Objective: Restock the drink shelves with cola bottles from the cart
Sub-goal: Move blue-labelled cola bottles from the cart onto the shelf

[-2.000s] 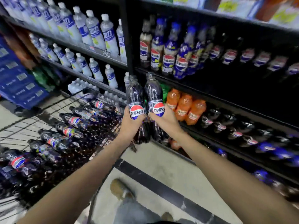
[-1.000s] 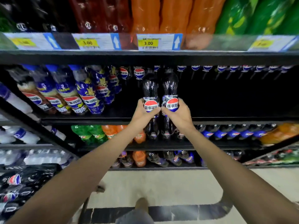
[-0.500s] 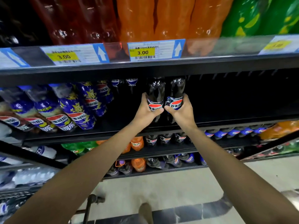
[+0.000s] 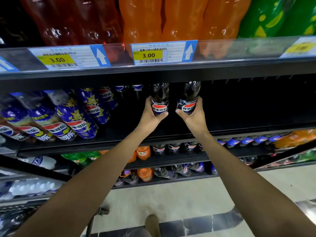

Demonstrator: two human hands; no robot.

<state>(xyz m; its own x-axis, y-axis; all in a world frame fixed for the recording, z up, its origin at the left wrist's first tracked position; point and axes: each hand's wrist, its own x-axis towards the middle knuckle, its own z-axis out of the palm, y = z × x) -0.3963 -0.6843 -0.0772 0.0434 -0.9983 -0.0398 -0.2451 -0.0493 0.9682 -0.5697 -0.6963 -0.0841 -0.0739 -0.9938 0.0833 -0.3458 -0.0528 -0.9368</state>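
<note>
My left hand [image 4: 150, 115] grips a dark cola bottle [image 4: 159, 98] by its red-white-blue label, upright inside the middle shelf bay. My right hand [image 4: 194, 117] grips a second cola bottle [image 4: 189, 96] a little to the right, tilted slightly. Both bottle tops are hidden behind the shelf edge above. The two bottles stand apart with a gap between them. The dark shelf board [image 4: 239, 129] lies below them. A corner of the cart [image 4: 15, 218] with cola bottles shows at the bottom left.
Blue-labelled cola bottles [image 4: 75, 120] fill the same shelf to the left; two more stand behind at the back [image 4: 137, 88]. The shelf above [image 4: 222, 69] carries price tags [image 4: 164, 53] and orange, red and green bottles. Lower shelves hold small cola and orange bottles [image 4: 143, 153].
Both hands have pushed the bottles further into the shelf bay and spread them apart. The view has moved closer to the shelf.
</note>
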